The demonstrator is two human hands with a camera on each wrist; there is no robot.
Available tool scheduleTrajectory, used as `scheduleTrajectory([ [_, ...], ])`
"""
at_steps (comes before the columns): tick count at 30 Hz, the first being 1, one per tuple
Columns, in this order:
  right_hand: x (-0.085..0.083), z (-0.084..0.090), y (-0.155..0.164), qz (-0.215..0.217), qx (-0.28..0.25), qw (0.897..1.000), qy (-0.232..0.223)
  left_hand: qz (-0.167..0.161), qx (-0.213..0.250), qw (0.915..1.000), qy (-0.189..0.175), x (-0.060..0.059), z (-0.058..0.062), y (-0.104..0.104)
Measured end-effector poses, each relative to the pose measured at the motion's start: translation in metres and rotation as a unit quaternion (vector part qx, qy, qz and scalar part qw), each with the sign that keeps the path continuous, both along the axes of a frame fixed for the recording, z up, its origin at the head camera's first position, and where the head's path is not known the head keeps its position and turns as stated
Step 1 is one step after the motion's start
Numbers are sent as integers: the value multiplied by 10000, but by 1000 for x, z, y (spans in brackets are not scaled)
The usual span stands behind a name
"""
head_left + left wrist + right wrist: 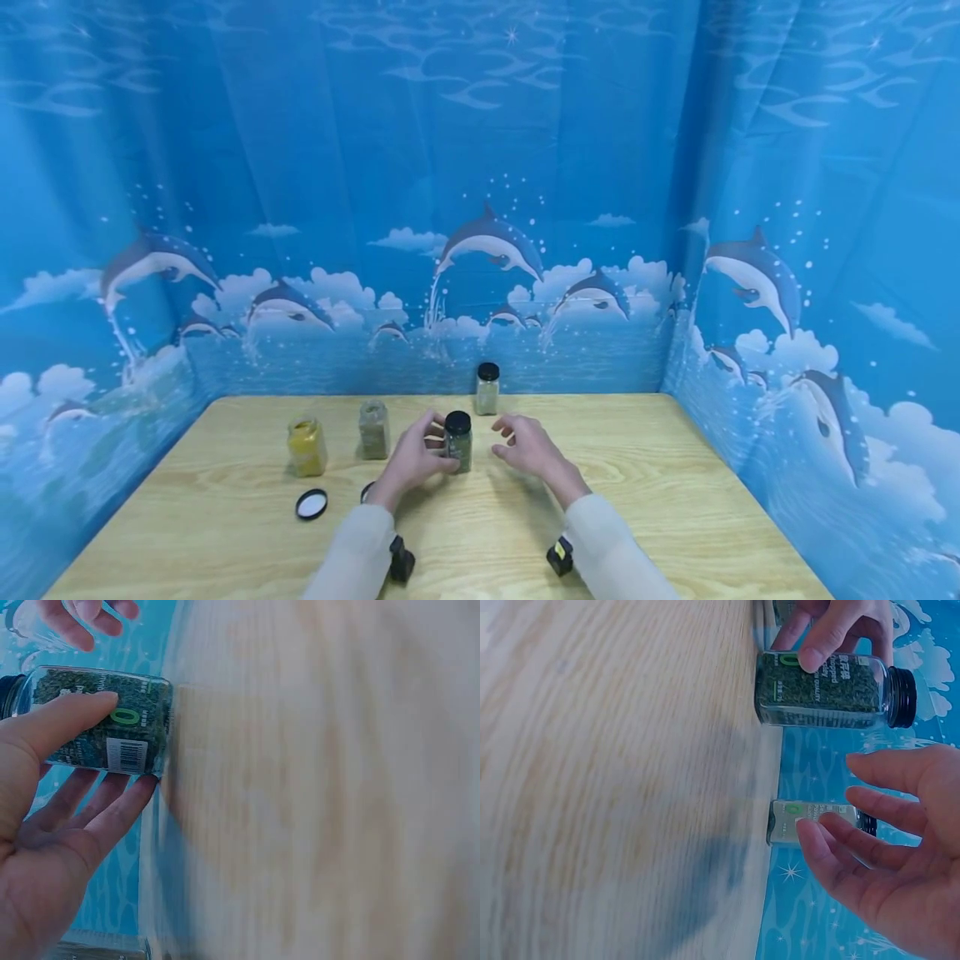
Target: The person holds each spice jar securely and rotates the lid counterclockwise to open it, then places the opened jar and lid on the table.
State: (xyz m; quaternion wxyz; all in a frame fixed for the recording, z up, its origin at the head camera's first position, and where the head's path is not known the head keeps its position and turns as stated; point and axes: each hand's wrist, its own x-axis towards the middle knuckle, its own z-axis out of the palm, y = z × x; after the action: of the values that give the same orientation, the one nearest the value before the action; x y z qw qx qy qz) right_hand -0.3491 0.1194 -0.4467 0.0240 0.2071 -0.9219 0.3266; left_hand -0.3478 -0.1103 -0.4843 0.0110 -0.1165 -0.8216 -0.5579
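Green herb jar held upright at the table middle

The jar stands with its long axis vertical and black cap up, gripped at the side by the left hand, thumb and fingers curled on it. The right hand is kept open just beside, to the right, touching nothing

Clear square jar of dark green dried herbs, black screw cap on, white label with barcode, standing upright on the wooden table, center, in front of the other jars.
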Motion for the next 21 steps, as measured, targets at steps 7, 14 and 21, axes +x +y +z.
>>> scheduleTrajectory([
  [7,6,2,2,72,-125,9999,12,-131,-51,9999,39,12,2,2],
  [14,15,6,3,267,-346,9989,-144,-156,-80,9998,60,23,2,3],
  [21,19,7,5,382,-336,9986,-164,-208,-278,9992,186,32,4,5],
])
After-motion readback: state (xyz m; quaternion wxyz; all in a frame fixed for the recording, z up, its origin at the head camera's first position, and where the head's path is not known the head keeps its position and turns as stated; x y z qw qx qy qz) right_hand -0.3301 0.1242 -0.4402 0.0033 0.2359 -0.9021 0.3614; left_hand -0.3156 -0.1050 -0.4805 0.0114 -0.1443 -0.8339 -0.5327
